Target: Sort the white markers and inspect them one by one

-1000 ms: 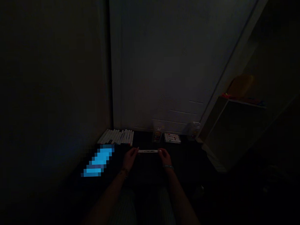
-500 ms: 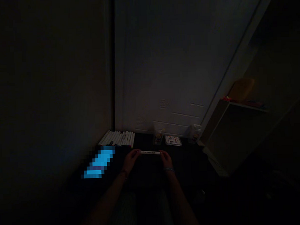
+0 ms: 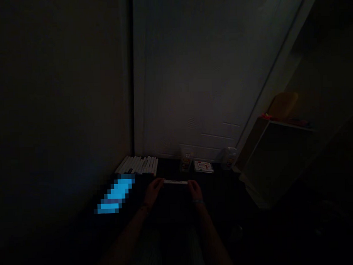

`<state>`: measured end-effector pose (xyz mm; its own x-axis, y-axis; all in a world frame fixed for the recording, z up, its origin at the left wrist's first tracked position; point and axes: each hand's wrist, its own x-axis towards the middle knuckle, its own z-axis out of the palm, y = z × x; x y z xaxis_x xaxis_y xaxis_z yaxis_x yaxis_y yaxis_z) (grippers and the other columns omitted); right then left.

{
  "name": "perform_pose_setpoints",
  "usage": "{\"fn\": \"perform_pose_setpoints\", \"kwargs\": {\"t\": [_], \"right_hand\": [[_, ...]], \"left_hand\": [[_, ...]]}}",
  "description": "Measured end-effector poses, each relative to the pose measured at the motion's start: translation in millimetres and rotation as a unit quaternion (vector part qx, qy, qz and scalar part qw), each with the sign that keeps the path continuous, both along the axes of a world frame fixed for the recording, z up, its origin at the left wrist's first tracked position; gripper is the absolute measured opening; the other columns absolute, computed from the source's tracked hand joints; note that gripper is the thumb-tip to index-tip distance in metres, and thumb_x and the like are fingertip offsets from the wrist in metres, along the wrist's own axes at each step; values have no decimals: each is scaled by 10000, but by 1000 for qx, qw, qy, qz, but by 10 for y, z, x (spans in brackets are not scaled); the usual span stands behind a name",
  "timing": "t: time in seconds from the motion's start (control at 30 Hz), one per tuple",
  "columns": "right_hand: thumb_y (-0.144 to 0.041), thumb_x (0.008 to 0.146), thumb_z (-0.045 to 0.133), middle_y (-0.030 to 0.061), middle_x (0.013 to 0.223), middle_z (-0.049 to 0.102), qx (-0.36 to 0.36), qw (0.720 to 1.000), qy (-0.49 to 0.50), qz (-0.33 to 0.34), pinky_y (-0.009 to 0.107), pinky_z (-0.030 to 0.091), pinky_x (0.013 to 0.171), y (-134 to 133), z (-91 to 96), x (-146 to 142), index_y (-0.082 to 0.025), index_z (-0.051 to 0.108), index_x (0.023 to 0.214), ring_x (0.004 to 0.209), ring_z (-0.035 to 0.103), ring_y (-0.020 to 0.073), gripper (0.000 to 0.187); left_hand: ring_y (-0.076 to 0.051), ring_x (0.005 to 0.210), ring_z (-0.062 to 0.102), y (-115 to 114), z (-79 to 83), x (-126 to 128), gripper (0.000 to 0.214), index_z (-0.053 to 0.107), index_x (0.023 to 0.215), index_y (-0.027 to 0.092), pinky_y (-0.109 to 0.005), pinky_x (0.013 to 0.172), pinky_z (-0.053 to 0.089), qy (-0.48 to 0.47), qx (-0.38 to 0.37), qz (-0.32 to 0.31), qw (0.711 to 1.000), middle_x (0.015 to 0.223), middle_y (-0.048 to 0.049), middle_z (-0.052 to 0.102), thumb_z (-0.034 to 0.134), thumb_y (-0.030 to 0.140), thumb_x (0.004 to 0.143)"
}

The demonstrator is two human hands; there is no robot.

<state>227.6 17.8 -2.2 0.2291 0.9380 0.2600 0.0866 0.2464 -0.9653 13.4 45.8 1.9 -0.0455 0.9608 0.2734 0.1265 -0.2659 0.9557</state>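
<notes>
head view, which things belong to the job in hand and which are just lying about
Seem to belong:
white pen, held at its ends by the left hand and right hand
row of similar white pens, probably

Seem to be lying about:
flat white pack
two clear containers
pixelated blue patch
orange object at right

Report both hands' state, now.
Left hand: closed on the white pen's left end.
Right hand: closed on the pen's right end.
</notes>
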Motion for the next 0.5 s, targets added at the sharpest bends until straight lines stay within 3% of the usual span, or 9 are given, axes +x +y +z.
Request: {"fn": "perform_pose_setpoints", "kwargs": {"t": [0.3, 0.5], "right_hand": [[-453, 751, 493, 30, 871, 622, 31, 999, -11, 8, 279, 428, 750, -41, 38, -7, -204, 596, 903, 833, 555, 178, 310], [-450, 754, 488, 23, 885, 620, 28, 999, -16, -3, 275, 426, 751, -20, -10, -1, -207, 593, 914, 847, 552, 175, 309]], "left_hand": [[-193, 943, 564, -102, 134, 30, 401, 623, 933, 184, -301, 860, 410, -12, 15, -12, 1000, 965, -38, 646, 521, 489, 693], [-183, 905, 580, -99, 136, 45, 417, 624, 910, 177, -290, 826, 429, -11, 2, -6, 1000, 934, -38, 653, 516, 510, 683]]}}
